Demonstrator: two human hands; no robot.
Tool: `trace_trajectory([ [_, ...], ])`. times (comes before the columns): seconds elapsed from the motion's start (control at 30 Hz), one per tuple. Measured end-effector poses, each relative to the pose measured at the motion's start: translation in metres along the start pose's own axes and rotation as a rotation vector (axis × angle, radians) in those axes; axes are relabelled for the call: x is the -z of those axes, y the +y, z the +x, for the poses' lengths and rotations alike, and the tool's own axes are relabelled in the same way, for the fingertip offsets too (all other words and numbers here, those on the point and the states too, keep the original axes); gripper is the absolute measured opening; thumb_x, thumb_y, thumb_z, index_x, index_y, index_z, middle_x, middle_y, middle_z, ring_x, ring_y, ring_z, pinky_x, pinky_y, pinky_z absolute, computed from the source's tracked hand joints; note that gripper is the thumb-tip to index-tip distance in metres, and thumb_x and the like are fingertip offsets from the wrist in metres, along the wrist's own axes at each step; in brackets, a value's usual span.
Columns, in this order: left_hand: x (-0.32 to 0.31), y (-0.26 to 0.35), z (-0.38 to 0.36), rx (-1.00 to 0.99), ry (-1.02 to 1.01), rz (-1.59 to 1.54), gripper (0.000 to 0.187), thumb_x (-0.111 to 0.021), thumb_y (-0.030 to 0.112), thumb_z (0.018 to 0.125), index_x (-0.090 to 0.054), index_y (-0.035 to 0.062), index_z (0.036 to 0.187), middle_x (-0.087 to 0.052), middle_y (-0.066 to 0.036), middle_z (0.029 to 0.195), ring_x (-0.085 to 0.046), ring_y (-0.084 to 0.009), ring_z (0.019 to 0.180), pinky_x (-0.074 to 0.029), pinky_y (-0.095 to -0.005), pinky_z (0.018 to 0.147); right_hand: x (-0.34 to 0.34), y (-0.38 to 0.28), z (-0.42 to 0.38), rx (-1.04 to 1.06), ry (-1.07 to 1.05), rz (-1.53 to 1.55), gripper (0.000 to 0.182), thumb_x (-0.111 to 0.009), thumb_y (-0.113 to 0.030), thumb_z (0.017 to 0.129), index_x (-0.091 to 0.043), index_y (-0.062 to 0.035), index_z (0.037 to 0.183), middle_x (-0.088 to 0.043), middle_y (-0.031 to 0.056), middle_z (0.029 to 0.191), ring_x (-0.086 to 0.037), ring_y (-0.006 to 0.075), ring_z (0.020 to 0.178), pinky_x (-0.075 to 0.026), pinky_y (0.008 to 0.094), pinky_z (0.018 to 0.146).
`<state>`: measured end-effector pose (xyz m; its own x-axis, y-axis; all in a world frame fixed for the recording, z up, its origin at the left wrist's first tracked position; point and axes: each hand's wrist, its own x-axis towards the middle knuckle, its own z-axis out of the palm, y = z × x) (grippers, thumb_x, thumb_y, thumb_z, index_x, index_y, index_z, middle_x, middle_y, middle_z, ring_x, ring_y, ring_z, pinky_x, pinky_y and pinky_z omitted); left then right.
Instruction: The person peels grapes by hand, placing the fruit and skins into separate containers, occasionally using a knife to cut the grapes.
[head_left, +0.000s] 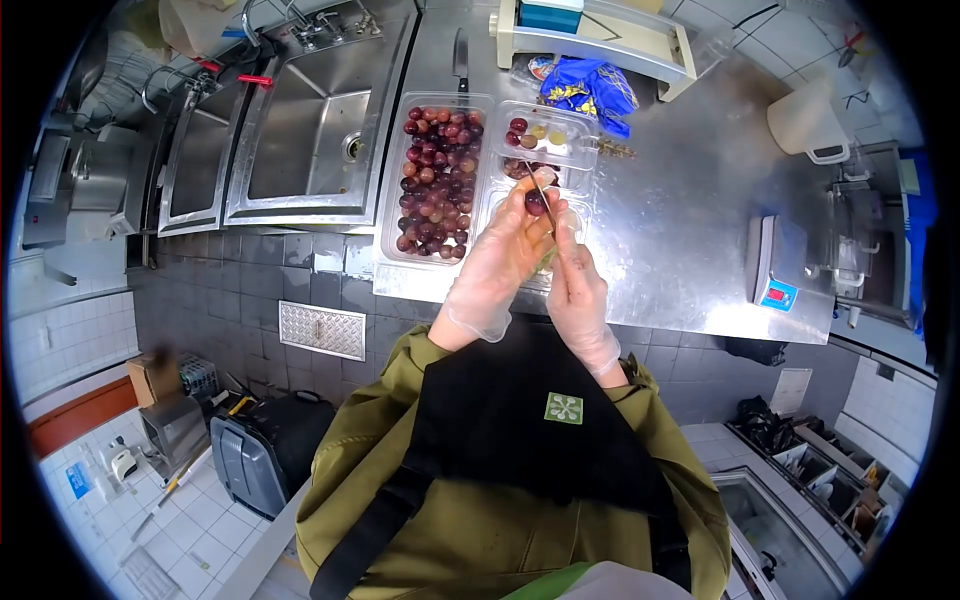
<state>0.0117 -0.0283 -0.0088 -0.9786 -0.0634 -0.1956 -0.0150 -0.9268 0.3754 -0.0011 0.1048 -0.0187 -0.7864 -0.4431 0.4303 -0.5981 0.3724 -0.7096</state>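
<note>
Both my hands wear clear plastic gloves. My left hand [505, 245] pinches a dark red grape [536, 203] in its fingertips. Close against that grape is the thin blade of a small knife [539, 184], whose handle is wrapped in my right hand [577, 285]. To the left stands a long clear tub of red grapes [430, 190]. Just beyond my hands is a smaller clear container [589, 132] with red and pale green grape pieces. Another clear container lies partly hidden below my hands, with something pale green inside.
A larger knife [461, 62] lies behind the tub. A blue and yellow plastic bag [590, 88] and a cream-coloured stand [600, 45] are at the back. On the right are a digital scale [776, 265] and a white pitcher [808, 120]. Steel sinks [310, 130] adjoin the counter's left side.
</note>
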Motion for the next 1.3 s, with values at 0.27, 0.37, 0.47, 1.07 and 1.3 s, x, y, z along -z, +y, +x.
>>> trace_trajectory([
  [0.27, -0.006, -0.015, -0.003, -0.044, 0.033, 0.087, 0.031, -0.05, 0.025, 0.097, -0.051, 0.0023, 0.119, -0.059, -0.009, 0.115, -0.055, -0.0196, 0.112, -0.041, -0.0342, 0.102, 0.007, 0.006, -0.006, -0.067, 0.02, 0.023, 0.056, -0.046, 0.012, 0.086, -0.041, -0.0066, 0.14, -0.061, 0.0187, 0.111, -0.063, 0.0246, 0.085, -0.051, 0.0302, 0.075],
  [0.37, -0.009, -0.013, -0.001, -0.05, 0.05, 0.075, 0.031, -0.049, 0.024, 0.098, -0.052, 0.0015, 0.119, -0.059, -0.01, 0.114, -0.055, -0.02, 0.111, -0.042, -0.0341, 0.101, 0.008, 0.003, -0.007, -0.061, 0.024, 0.042, 0.056, -0.047, 0.011, 0.086, -0.041, -0.0064, 0.139, -0.061, 0.0192, 0.11, -0.064, 0.0259, 0.084, -0.051, 0.0305, 0.074],
  [0.47, -0.009, -0.014, 0.0, -0.063, 0.041, 0.082, 0.033, -0.048, 0.024, 0.098, -0.05, 0.0006, 0.122, -0.059, -0.01, 0.113, -0.056, -0.0197, 0.11, -0.042, -0.0338, 0.1, 0.008, -0.001, -0.009, -0.067, 0.019, 0.007, 0.057, -0.048, 0.011, 0.085, -0.042, -0.0064, 0.139, -0.062, 0.0194, 0.105, -0.064, 0.0275, 0.081, -0.051, 0.0314, 0.072],
  [1.07, -0.002, -0.006, 0.001, -0.001, 0.011, 0.173, 0.034, -0.049, 0.013, 0.095, -0.049, 0.0026, 0.127, -0.057, -0.007, 0.118, -0.054, -0.0145, 0.11, -0.04, -0.0278, 0.098, -0.007, 0.009, -0.008, -0.088, -0.086, -0.281, 0.071, -0.05, 0.006, 0.077, -0.032, -0.0128, 0.144, -0.062, 0.0138, 0.101, -0.064, 0.0314, 0.065, -0.052, 0.0367, 0.052],
  [1.3, 0.017, -0.002, 0.014, 0.17, 0.005, -0.181, 0.028, -0.05, 0.013, 0.093, -0.054, 0.0044, 0.12, -0.057, -0.004, 0.117, -0.051, -0.015, 0.115, -0.038, -0.0295, 0.1, -0.009, 0.012, -0.003, -0.146, -0.167, -0.323, 0.073, -0.05, 0.003, 0.078, -0.029, -0.0141, 0.145, -0.062, 0.0148, 0.094, -0.061, 0.0325, 0.055, -0.051, 0.0382, 0.047],
])
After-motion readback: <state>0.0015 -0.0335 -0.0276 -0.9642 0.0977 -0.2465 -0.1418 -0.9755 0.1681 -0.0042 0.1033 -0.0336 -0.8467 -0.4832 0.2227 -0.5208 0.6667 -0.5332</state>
